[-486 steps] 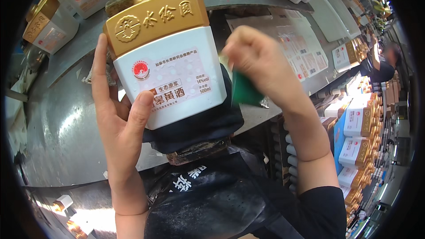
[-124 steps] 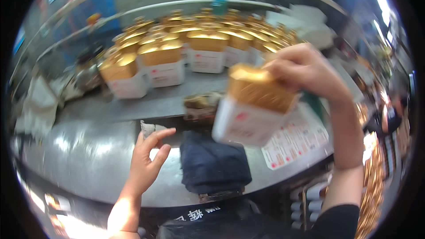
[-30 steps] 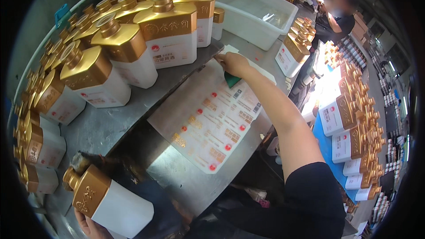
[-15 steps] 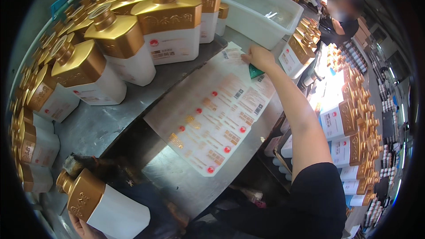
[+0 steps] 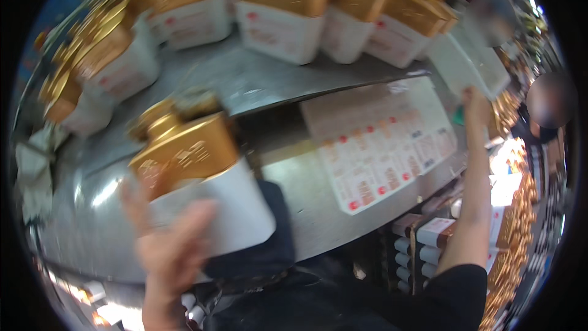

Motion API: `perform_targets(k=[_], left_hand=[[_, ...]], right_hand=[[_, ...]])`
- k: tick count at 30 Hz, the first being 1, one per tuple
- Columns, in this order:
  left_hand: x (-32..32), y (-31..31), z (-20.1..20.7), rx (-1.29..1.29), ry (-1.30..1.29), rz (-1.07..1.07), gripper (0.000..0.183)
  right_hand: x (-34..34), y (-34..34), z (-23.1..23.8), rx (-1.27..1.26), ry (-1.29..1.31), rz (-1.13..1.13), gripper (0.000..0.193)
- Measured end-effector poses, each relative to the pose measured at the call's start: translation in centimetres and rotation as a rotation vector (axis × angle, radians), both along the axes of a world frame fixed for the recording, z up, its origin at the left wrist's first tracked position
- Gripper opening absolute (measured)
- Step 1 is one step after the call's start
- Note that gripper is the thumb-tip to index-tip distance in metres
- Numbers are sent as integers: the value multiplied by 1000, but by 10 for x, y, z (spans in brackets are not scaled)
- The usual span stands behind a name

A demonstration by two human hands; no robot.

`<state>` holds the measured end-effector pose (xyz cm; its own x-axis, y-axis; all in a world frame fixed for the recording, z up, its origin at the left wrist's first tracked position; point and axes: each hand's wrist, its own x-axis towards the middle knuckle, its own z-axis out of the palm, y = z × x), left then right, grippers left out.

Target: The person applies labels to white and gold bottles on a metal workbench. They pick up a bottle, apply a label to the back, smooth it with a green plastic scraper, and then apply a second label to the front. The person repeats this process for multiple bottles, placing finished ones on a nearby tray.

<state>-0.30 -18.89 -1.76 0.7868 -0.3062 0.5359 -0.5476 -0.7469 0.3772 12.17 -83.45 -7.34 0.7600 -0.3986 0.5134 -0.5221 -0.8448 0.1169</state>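
Observation:
My left hand (image 5: 173,251) grips a white bottle with a gold shoulder and cap (image 5: 196,178), held tilted over the steel table (image 5: 275,86); the picture is blurred by motion. My right hand (image 5: 474,99) reaches far to the right, at the upper right corner of a sheet of small labels (image 5: 383,144), with something green (image 5: 458,116) showing beside its palm. Whether the fingers pinch the sheet I cannot tell.
A row of white and gold bottles (image 5: 288,12) stands along the back of the table. A white tray (image 5: 468,64) sits at the right end. Stacked boxes (image 5: 429,233) fill shelves at the lower right. Another person (image 5: 548,110) stands far right.
The bottle in my left hand has risen from the lower left toward the middle. My right hand has slid further right along the label sheet's edge. The view has swung.

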Motion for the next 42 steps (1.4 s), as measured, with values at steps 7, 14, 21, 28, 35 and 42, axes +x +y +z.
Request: perform_targets(k=[7,14,21,28,35,42], left_hand=[[-32,-4,-16,-151,234,69,80],[-13,19,-20,-188,205,21,113],[-8,10,-15,-875,447,-169,101],[-5,17,-14,-725,415,-89,97],[4,9,-17,-915,427,-126,102],[0,5,-15,-700,375,-100,98]], right_hand=[[-62,169,89,-192,105,159,20],[-92,384,151,1291,380,1112,10],[-73,450,114,1396,550,1176,13],[-80,445,114,763,205,1003,40],[-102,445,95,800,503,894,100],[-90,424,69,1028,544,1118,101]])
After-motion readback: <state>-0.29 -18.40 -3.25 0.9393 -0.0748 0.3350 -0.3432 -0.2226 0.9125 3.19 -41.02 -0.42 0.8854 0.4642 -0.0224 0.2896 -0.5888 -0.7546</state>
